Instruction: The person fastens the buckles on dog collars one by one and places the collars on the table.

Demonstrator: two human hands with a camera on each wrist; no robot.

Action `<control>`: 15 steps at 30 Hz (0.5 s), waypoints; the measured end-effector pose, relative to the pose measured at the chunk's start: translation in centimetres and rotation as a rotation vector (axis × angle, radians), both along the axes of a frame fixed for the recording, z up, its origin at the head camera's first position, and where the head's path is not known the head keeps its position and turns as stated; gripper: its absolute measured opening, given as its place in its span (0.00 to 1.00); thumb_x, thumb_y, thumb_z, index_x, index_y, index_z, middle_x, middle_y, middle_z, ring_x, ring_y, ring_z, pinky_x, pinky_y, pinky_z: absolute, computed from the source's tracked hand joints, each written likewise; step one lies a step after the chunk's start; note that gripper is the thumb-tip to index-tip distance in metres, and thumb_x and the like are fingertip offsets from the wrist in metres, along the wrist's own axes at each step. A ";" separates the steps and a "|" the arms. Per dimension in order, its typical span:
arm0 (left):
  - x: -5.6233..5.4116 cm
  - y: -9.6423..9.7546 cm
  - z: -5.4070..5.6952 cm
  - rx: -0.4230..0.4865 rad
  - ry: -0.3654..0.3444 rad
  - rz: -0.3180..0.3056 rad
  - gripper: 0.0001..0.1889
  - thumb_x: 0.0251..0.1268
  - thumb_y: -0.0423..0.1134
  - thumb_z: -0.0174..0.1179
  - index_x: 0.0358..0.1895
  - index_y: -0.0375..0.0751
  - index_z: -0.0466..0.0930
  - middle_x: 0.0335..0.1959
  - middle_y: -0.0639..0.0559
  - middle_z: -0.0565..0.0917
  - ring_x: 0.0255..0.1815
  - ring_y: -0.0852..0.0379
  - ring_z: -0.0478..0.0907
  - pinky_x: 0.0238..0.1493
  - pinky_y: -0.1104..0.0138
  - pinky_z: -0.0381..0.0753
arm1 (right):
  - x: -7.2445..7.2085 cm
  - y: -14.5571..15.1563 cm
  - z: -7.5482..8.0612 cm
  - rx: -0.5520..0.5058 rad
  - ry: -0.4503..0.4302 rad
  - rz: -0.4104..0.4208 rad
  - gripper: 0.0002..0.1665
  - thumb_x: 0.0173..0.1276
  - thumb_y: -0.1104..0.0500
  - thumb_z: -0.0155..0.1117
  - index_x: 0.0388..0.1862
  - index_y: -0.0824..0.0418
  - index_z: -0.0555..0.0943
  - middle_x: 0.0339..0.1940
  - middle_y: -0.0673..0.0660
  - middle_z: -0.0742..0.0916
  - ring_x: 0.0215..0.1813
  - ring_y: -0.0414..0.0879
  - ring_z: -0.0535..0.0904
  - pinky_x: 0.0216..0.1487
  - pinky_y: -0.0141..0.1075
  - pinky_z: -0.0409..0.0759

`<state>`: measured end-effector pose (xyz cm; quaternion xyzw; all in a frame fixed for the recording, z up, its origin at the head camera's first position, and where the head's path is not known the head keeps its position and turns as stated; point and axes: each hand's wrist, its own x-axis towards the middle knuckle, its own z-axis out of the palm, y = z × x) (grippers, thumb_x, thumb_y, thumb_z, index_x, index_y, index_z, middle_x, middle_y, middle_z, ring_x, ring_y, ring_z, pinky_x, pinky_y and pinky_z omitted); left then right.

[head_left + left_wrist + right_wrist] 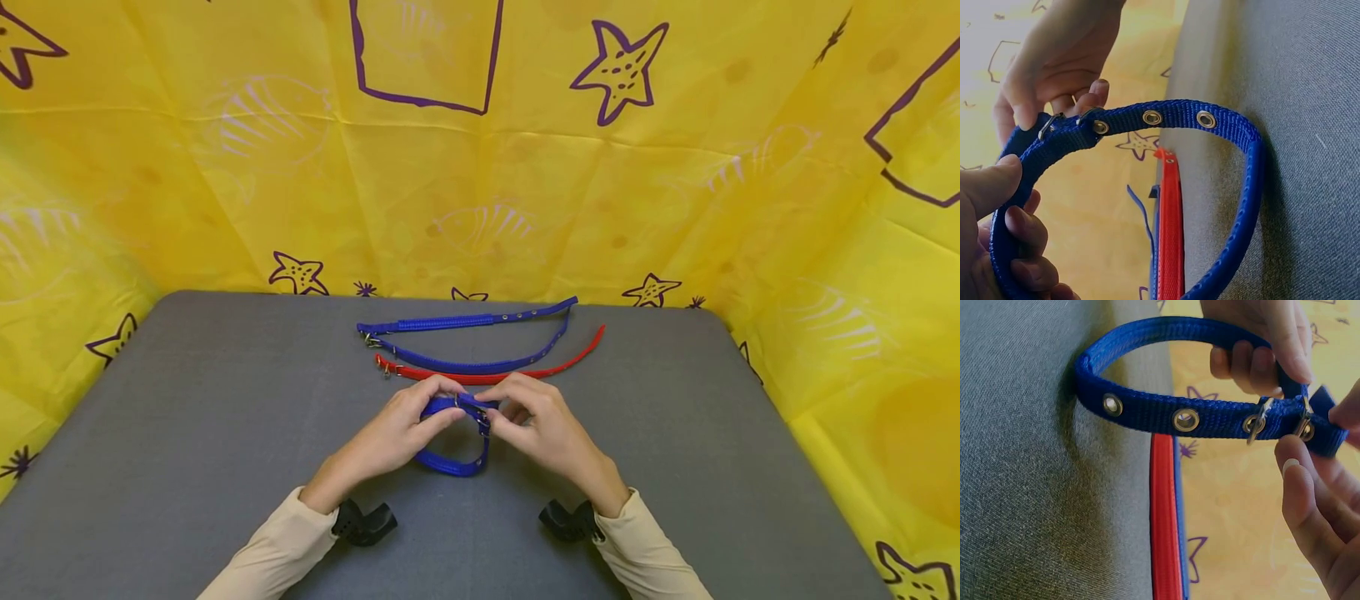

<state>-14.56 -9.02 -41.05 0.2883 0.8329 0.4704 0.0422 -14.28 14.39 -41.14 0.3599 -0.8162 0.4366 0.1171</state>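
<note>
A blue collar (447,464) with metal eyelets is bent into a closed loop between the two hands, low over the grey table. My left hand (405,423) grips its band, thumb on one face and fingers curled behind, as the left wrist view shows. My right hand (546,419) pinches the strap at the metal buckle (1303,419). In the right wrist view the folded strap end (1325,434) sticks out past the buckle, between right thumb and fingers. A second metal ring (1259,422) crosses the band beside the buckle.
Just beyond the hands a red collar (487,379) lies stretched across the grey table (247,433). Behind it lie two more blue straps, one curved (465,365) and one straighter (446,322). Yellow patterned cloth (480,175) rises at the back and sides.
</note>
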 end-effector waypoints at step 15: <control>0.1 0.1 0.1 -0.035 0.019 -0.012 0.13 0.73 0.44 0.58 0.56 0.46 0.78 0.53 0.55 0.84 0.55 0.57 0.79 0.56 0.61 0.78 | 0.1 0.0 -0.2 0.018 -0.102 -0.003 0.16 0.60 0.70 0.63 0.45 0.56 0.87 0.34 0.52 0.84 0.29 0.35 0.78 0.33 0.29 0.81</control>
